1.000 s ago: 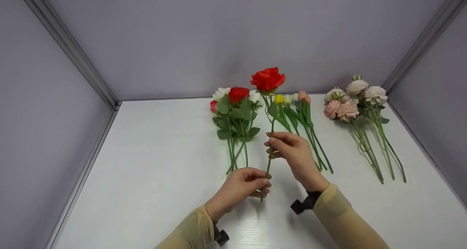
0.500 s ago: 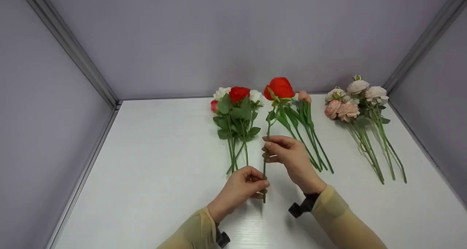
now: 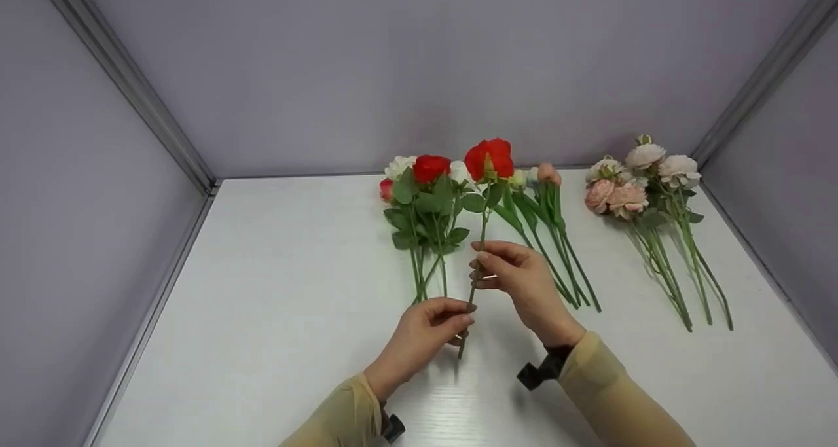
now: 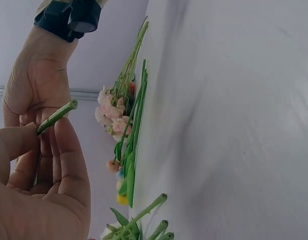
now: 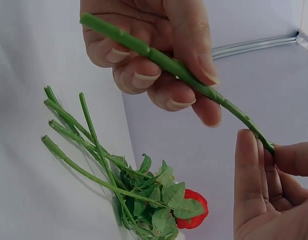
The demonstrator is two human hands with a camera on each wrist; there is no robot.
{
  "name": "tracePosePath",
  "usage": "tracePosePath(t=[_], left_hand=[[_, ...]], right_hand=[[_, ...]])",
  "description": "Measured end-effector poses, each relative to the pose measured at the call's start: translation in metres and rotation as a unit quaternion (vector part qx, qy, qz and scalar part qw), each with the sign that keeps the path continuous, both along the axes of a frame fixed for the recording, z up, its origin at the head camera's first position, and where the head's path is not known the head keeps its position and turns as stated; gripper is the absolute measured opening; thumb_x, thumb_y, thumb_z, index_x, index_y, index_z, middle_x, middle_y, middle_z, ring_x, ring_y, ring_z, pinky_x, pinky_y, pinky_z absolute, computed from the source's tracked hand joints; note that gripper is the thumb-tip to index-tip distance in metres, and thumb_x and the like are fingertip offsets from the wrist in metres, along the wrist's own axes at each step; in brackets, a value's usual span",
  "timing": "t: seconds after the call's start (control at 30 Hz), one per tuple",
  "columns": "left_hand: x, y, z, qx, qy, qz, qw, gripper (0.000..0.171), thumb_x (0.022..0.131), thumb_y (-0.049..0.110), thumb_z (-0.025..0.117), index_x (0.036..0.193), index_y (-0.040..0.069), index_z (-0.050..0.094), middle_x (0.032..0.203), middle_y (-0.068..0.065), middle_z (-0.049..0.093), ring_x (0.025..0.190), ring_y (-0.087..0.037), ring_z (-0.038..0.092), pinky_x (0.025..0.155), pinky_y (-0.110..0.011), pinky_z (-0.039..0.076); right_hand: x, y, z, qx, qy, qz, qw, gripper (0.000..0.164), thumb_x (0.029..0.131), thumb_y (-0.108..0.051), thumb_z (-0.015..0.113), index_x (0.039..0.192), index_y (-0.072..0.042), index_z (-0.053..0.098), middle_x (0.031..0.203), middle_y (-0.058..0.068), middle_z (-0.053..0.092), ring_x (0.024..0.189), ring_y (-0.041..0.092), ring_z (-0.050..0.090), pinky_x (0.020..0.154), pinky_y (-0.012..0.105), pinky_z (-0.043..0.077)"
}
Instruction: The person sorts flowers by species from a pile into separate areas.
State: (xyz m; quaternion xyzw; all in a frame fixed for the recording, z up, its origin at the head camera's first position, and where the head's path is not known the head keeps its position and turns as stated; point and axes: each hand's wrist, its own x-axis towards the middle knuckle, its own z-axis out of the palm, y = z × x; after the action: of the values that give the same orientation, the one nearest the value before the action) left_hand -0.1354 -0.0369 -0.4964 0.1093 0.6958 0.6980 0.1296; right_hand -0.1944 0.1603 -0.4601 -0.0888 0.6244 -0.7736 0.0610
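Both hands hold one long-stemmed red rose (image 3: 489, 159) up over the white table (image 3: 294, 270), its bloom pointing away from me. My left hand (image 3: 419, 334) pinches the stem between thumb and fingers near its cut end. Higher up, below the leaves, my right hand (image 3: 524, 283) pinches the same stem. In the right wrist view the green stem (image 5: 169, 64) runs from one hand to the other. The cut end (image 4: 72, 104) sticks out past the left fingers in the left wrist view.
Left of the held rose lies a bunch of red and white roses (image 3: 431, 169) with crossed stems. Several tulips (image 3: 548, 174) lie just behind the right hand. Pale pink peony-like flowers (image 3: 627, 199) lie at the far right. Grey panels (image 3: 419, 67) wall the table.
The held rose's bloom has dipped and turned, so its green underside now faces me. It swung right, then back left. Both hands keep their pinch and have shifted slightly left.
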Motion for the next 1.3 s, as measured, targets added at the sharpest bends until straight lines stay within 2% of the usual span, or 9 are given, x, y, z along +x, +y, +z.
tracePosePath(t=[0.13,0.23,0.37,0.5,0.67,0.9,1.07,1.17,1.3], left_hand=[[-0.002,-0.007,0.001,-0.042,0.040,0.015,0.9982,0.023,0.099,0.019,0.070,0.117,0.004,0.074,0.104,-0.006,0.073,0.087,-0.020,0.070,0.074,-0.033,0.061],[-0.005,-0.016,0.005,-0.091,0.069,0.035,0.9928,0.020,0.099,0.023,0.071,0.115,0.011,0.075,0.100,0.001,0.073,0.087,-0.017,0.068,0.074,-0.032,0.059],[-0.012,-0.033,0.013,-0.167,0.103,0.074,0.9777,0.016,0.099,0.027,0.071,0.112,0.019,0.075,0.101,0.008,0.069,0.091,-0.014,0.064,0.077,-0.034,0.056],[-0.026,-0.054,0.017,-0.219,0.122,0.115,0.9612,0.015,0.099,0.026,0.071,0.111,0.018,0.074,0.102,0.007,0.067,0.091,-0.014,0.061,0.077,-0.036,0.054],[-0.048,-0.076,0.012,-0.262,0.107,0.149,0.9475,0.015,0.099,0.023,0.072,0.111,0.014,0.075,0.100,0.003,0.068,0.084,-0.016,0.060,0.071,-0.036,0.052],[-0.067,-0.087,-0.003,-0.293,0.052,0.155,0.9421,0.019,0.099,0.019,0.070,0.113,0.007,0.074,0.102,-0.002,0.069,0.081,-0.017,0.061,0.065,-0.033,0.053],[-0.076,-0.085,-0.014,-0.330,0.037,0.150,0.9315,0.016,0.099,0.020,0.070,0.111,0.011,0.075,0.101,-0.002,0.069,0.084,-0.017,0.062,0.069,-0.034,0.054],[-0.079,-0.085,-0.020,-0.345,0.036,0.141,0.9273,0.016,0.099,0.019,0.070,0.111,0.011,0.075,0.101,-0.002,0.069,0.088,-0.018,0.063,0.075,-0.037,0.055],[-0.083,-0.087,-0.026,-0.355,0.046,0.132,0.9242,0.020,0.098,0.019,0.070,0.115,0.010,0.075,0.103,-0.002,0.070,0.094,-0.019,0.064,0.082,-0.039,0.055]], right_hand=[[0.000,-0.002,-0.001,-0.007,-0.001,0.010,1.000,0.032,0.098,-0.017,0.073,0.123,0.002,0.070,0.104,0.024,0.069,0.088,0.032,0.071,0.084,0.050,0.060],[-0.001,-0.002,-0.002,-0.002,-0.003,0.013,1.000,0.033,0.099,-0.019,0.072,0.126,0.000,0.069,0.109,0.024,0.069,0.093,0.034,0.071,0.087,0.050,0.059],[-0.002,-0.001,-0.004,0.015,-0.006,0.008,1.000,0.033,0.100,-0.021,0.070,0.128,-0.003,0.068,0.115,0.026,0.066,0.098,0.037,0.069,0.088,0.049,0.059],[-0.003,0.001,-0.009,0.027,-0.012,0.003,1.000,0.031,0.100,-0.020,0.069,0.126,-0.003,0.069,0.116,0.031,0.064,0.097,0.037,0.069,0.086,0.047,0.060],[-0.003,0.000,-0.015,0.033,-0.016,0.010,0.999,0.028,0.100,-0.019,0.069,0.124,-0.003,0.070,0.116,0.031,0.064,0.099,0.040,0.068,0.085,0.047,0.060],[-0.002,0.000,-0.022,0.046,-0.028,0.024,0.998,0.027,0.102,-0.021,0.067,0.123,-0.003,0.070,0.119,0.032,0.062,0.107,0.050,0.062,0.086,0.046,0.060],[-0.002,0.000,-0.024,0.045,-0.035,0.026,0.998,0.027,0.101,-0.021,0.067,0.122,-0.003,0.070,0.121,0.036,0.060,0.102,0.040,0.067,0.086,0.046,0.060],[-0.002,-0.001,-0.024,0.047,-0.039,0.022,0.998,0.026,0.101,-0.020,0.068,0.120,-0.002,0.071,0.116,0.031,0.064,0.098,0.035,0.069,0.085,0.046,0.060],[-0.003,0.000,-0.026,0.052,-0.042,0.019,0.998,0.026,0.101,-0.020,0.068,0.119,-0.001,0.071,0.111,0.024,0.068,0.099,0.038,0.068,0.084,0.045,0.060]])
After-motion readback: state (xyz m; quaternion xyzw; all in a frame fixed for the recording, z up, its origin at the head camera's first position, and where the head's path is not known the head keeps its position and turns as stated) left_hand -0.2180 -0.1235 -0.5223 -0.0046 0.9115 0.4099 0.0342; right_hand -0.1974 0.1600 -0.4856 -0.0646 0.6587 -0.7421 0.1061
